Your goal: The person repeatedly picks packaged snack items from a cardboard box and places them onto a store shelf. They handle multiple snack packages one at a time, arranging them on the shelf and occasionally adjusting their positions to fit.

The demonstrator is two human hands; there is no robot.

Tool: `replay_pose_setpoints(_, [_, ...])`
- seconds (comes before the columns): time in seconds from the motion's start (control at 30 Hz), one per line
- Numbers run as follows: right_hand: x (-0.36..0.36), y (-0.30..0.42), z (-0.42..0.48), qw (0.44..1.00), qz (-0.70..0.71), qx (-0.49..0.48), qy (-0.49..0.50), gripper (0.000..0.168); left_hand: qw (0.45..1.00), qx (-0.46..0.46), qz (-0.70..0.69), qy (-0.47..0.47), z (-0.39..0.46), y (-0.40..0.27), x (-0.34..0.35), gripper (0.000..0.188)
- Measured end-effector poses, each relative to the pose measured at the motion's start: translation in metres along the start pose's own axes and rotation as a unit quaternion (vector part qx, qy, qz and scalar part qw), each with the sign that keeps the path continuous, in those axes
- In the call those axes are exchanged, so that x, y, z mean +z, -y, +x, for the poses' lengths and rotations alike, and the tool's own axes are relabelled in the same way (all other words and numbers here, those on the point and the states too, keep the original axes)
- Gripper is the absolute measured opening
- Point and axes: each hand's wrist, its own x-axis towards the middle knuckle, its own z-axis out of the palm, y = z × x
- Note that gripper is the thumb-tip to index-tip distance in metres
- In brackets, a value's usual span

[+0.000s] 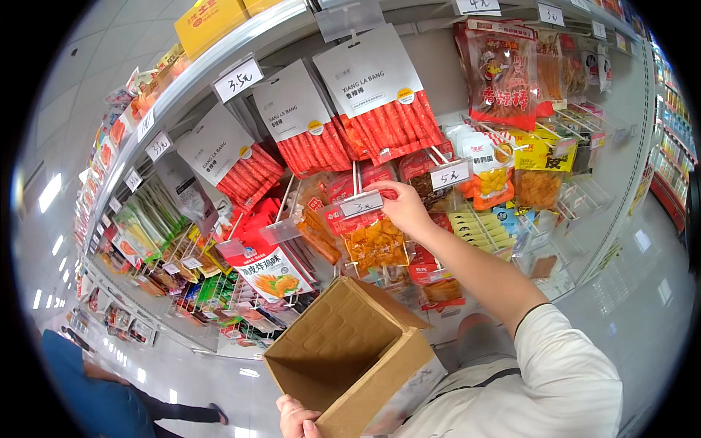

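Note:
My left hand [298, 419] grips the lower rim of an open cardboard box [378, 378], tilted so that its bare inside shows. My right hand [402, 208] is at a shelf hook, its fingers at the edge of a price tag holder [362, 205] and at the red top of a hanging snack packet [375, 241] with orange pieces. Whether the fingers pinch the packet or the holder is not plain. Above hang large packets of red snack sticks [383, 98]. A red and white snack packet [274, 271] hangs to the left, above the box.
Hooks with price tags [451, 174] jut from the display rack [630, 142]. A shelf edge [181, 76] curves above, bearing yellow boxes [211, 24]. At the lower left stands a person in a blue top [93, 383]. Drink shelves [673, 131] stand at the far right.

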Motion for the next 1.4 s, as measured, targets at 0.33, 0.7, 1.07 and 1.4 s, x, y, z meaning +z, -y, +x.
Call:
replay_pose_setpoints(0.33, [0.003, -0.002, -0.01, 0.999, -0.015, 0.008, -0.031, 0.029, 1.0, -0.01, -0.002, -0.01, 0.002, 0.005, 0.009, 0.025])
replay_pose_setpoints(0.7, [0.016, 0.015, -0.008, 0.994, -0.079, -0.036, -0.068, 0.033, 1.0, -0.01, -0.021, -0.011, 0.007, 0.005, 0.013, 0.028])
replay_pose_setpoints(1.07, [0.013, 0.01, -0.014, 0.995, -0.078, -0.009, -0.066, 0.028, 0.996, -0.009, -0.046, -0.071, 0.002, 0.013, 0.021, 0.04])
replay_pose_setpoints(1.4, [0.017, 0.005, -0.018, 0.985, -0.142, -0.031, -0.089, 0.035, 0.997, -0.005, -0.041, -0.058, 0.001, 0.02, 0.022, 0.042])
